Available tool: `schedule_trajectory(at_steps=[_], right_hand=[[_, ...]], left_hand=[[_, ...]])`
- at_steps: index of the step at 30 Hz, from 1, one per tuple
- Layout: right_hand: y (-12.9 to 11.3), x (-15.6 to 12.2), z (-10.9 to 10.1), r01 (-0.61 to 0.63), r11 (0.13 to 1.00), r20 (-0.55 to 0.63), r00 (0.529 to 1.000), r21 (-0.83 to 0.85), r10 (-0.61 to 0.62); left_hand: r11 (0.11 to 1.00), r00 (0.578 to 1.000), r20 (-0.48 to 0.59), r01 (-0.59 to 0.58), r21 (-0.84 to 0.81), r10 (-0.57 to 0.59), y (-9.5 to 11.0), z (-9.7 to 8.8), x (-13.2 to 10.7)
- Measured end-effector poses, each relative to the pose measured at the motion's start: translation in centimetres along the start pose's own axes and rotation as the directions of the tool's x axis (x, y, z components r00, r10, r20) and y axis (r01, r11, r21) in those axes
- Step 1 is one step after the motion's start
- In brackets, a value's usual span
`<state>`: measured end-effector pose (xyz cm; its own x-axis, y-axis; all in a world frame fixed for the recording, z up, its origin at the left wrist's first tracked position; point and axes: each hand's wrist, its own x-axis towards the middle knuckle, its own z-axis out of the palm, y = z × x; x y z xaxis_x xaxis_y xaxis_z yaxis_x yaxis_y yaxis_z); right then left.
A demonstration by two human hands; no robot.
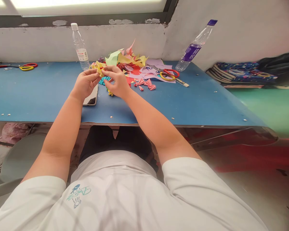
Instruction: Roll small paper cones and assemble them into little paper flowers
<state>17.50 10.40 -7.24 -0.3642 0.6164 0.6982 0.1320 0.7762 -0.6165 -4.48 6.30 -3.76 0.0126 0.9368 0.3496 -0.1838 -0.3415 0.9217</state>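
Observation:
Both my hands meet over the blue table, raised around a small yellow folded-paper piece. The fingertips of my left hand pinch it from the left. From the right, the thumb and fingers of my right hand close on its other side. Below them a turquoise pleated paper piece shows partly between the hands. A phone lies under my left hand, half covered. Several small pink folded-paper pieces rest to the right of my right hand.
Crumpled coloured paper is heaped behind my hands, with red-and-yellow scissors and a utility knife at its right. Two plastic bottles, one white-capped and one purple-capped, stand near the wall. Other scissors lie far left.

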Motion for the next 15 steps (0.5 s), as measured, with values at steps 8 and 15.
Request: schedule_trajectory(at_steps=[8, 15], right_hand=[[-1.3, 0.3, 1.1, -0.220, 0.941, 0.029, 0.975, 0.258, 0.220], [-1.2, 0.2, 1.0, -0.346, 0.751, 0.067, 0.924, 0.563, 0.376]], left_hand=[[0.991, 0.989, -0.096, -0.108, 0.075, 0.115, -0.4, 0.6, -0.1], [0.970, 0.968, -0.093, -0.223, 0.102, 0.232, -0.7, 1.5, -0.3]])
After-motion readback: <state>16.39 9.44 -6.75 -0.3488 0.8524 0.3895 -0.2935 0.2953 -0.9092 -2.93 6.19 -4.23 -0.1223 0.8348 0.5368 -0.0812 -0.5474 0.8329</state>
